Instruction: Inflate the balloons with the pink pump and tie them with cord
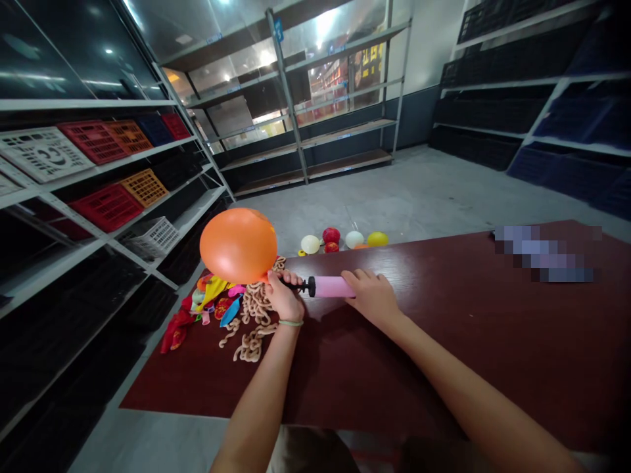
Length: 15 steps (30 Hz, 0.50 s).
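An inflated orange balloon [238,246] stands above the left part of the table, its neck down at my left hand [284,295]. The fingers of that hand are closed around the neck and the black end of a hand pump. The pump's pink barrel [330,286] lies level between my hands, with a black collar on its left. My right hand [374,297] is wrapped around the barrel's right end and hides it. Under and beside the balloon lie several uninflated balloons [211,295] in mixed colours and a heap of beige, curly cord-like pieces [256,305].
The dark red table [444,341] spans the front. A blurred-out object [542,253] lies at its far right. Several inflated balloons [310,245] rest beyond the far edge. Shelves with plastic crates [96,143] line the left; more racks [340,138] stand behind.
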Available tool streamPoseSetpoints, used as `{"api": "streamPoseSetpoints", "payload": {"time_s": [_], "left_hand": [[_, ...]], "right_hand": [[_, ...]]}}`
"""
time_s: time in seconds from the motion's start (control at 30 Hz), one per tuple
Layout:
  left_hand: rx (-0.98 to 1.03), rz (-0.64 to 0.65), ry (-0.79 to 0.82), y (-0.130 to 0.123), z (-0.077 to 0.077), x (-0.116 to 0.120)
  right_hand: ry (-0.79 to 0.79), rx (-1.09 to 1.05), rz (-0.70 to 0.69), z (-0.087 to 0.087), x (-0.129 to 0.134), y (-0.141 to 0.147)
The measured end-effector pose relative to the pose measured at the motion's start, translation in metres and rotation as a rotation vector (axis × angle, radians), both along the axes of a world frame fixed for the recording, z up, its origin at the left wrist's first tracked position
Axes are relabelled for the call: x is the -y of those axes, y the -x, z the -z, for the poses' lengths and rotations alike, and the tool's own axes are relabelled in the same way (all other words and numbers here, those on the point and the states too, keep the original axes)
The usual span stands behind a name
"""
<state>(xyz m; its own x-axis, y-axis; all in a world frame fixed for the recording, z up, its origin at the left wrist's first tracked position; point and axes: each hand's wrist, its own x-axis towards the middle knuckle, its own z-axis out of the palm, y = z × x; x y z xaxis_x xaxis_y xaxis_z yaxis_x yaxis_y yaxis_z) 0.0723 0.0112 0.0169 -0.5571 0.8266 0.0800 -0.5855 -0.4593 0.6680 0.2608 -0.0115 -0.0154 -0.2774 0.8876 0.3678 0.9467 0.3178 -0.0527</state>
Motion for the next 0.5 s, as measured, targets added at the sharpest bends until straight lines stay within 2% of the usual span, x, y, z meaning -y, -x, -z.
{"api": "streamPoseSetpoints", "payload": {"time_s": [0.17, 0.27, 0.37, 0.5], "left_hand": [[0.011, -0.067, -0.003, 0.018, -0.007, -0.003], [0.074, -0.088, 0.024, 0.026, -0.009, -0.005], [0.084, -0.105, 0.042, 0.029, -0.009, -0.004], [0.022, -0.081, 0.02, 0.018, -0.004, -0.001]], "right_hand": [[-0.074, -0.004, 0.102, -0.001, -0.016, -0.034], [-0.058, -0.02, 0.131, 0.0, -0.02, -0.041], [0.004, -0.018, 0.131, 0.0, -0.018, -0.033], [0.042, -0.022, 0.104, -0.003, -0.004, -0.006]]}}
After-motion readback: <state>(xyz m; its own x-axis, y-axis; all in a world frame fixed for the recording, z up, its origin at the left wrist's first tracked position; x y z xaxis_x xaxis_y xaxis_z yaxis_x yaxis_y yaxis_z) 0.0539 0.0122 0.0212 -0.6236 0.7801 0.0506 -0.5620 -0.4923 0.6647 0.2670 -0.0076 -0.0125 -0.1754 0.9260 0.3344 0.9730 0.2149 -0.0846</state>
